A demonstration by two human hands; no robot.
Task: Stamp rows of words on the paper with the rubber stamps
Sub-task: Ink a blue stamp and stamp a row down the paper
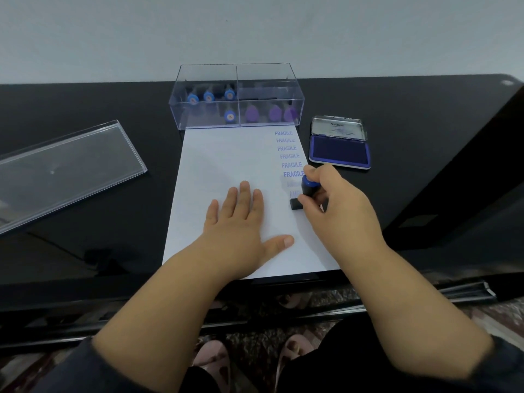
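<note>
The white sheet of paper [226, 165] lies on the glossy black surface [99, 208], its near edge close to the surface's front edge and its far edge touching a clear plastic compartment box [236, 95] that holds blue-handled and purple-handled stamps. Down the paper's right margin runs a column of 6 blue FRAGILE imprints [287, 153], and below them 2 fainter imprints, only partly readable.

The right hand [337, 205] curls its fingers and thumb around a blue-handled rubber stamp with a black base [304, 194]. The stamp stands tilted, handle leaning away from the person, with the base at or just above the paper directly under the lowest faint imprint; whether it is pressed flat cannot be told. The left hand [241, 219] lies flat and spread on the middle of the paper, fingers straight, holding nothing, pinning the sheet.

The base's long axis runs across the paper, parallel to the printed words, so the next imprint probably falls 1 row nearer the front edge. The open blue ink pad in its metal tin [340, 151] sits just beyond the paper's right edge, ahead of the right hand, which is much the nearer hand for re-inking. A clear plastic lid [65, 168] rests toward the surface's left edge.
</note>
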